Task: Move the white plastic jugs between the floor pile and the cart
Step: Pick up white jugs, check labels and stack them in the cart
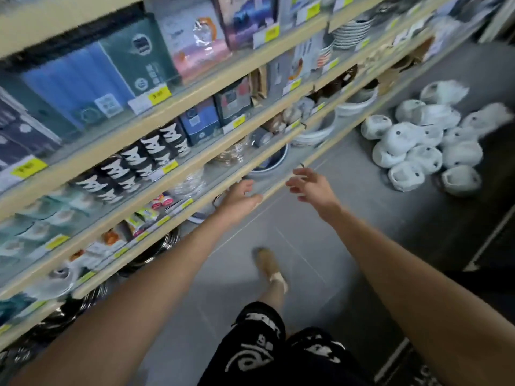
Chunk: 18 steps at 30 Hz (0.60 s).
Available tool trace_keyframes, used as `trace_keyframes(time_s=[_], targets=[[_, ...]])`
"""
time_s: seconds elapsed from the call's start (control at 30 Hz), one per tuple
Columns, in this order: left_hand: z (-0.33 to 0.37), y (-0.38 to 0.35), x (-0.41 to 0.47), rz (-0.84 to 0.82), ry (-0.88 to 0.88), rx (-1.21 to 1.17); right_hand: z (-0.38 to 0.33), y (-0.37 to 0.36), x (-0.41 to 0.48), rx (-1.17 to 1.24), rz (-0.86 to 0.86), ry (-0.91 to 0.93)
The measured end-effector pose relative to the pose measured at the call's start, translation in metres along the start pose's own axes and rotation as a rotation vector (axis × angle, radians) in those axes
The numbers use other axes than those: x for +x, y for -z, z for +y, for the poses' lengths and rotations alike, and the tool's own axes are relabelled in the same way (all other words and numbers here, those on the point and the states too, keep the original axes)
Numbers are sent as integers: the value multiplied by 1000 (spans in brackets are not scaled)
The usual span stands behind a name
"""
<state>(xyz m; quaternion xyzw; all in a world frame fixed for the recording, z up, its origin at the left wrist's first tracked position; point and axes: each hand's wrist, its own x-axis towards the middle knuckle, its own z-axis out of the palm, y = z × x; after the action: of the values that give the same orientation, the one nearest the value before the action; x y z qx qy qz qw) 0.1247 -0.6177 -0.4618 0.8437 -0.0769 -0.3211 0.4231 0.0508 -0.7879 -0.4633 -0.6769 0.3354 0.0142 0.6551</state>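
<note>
Where the white plastic jugs [426,140] lay: heaped on the grey floor [292,246] beside the shelving [195,151], well ahead of our hands.
Our left hand [239,200]: fingers [248,185] loosely open, empty, near a shelf edge [274,188].
Our right hand [312,188]: fingers spread, empty.

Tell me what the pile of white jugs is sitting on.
The pile of white jugs rests directly on the grey floor, beside the shelves. The floor under the middle jugs is covered, so anything lying there cannot be seen.
</note>
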Motion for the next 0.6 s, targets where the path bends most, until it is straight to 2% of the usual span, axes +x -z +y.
trace_keyframes(time_s=[0.23, 0.6], targets=[[100, -105, 104, -163, -95, 39, -8, 130, 63, 38, 166, 7], [283, -251, 250, -483, -129, 196, -38, 324, 184, 134, 380, -130]])
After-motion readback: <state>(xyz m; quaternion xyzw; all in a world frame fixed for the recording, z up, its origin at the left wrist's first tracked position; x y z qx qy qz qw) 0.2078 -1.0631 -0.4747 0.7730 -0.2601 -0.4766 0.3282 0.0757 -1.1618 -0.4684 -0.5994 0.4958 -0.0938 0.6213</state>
